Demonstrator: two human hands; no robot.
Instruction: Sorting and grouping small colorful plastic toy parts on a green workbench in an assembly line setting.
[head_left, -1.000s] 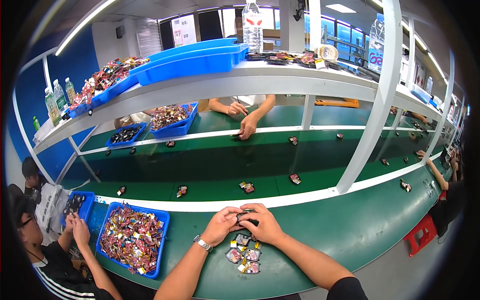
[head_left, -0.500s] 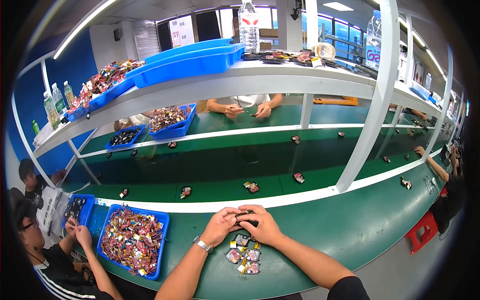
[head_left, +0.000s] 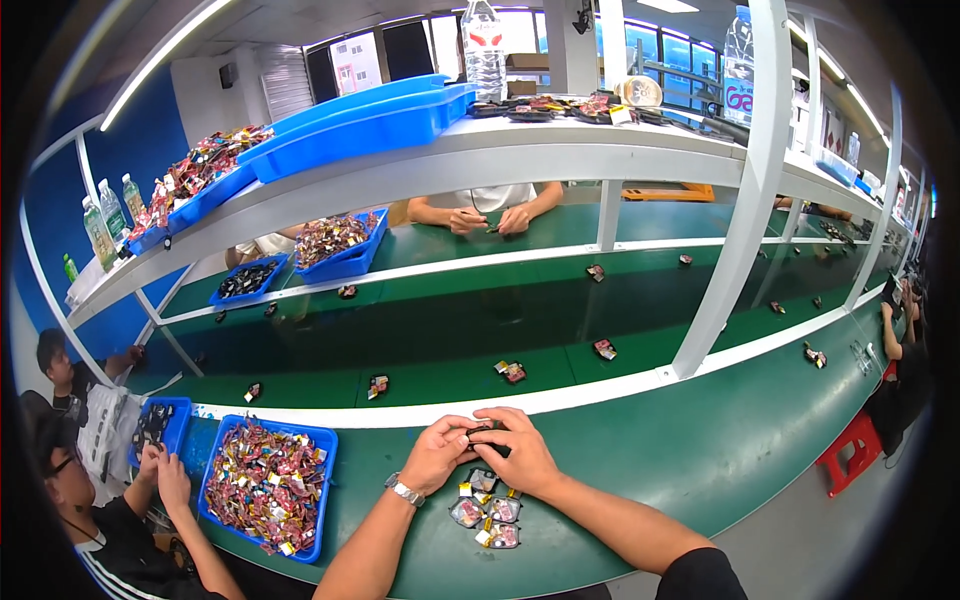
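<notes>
Right now a small dark flat part (head_left: 487, 437) sits pinched between both my hands, just above the green worktop (head_left: 640, 470). Left hand (head_left: 437, 457) steadies, right hand (head_left: 522, 455) presses; I should keep it level over the small colourful finished pieces (head_left: 487, 508) below.

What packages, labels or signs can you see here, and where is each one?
Small wrapped packets: shiny red and silver, on the green bench below both hands.
Blue bin: bench left, heaped with colourful packets.
Water bottle: clear, red-labelled, top shelf.
Green bottles: shelf's left end.
</notes>
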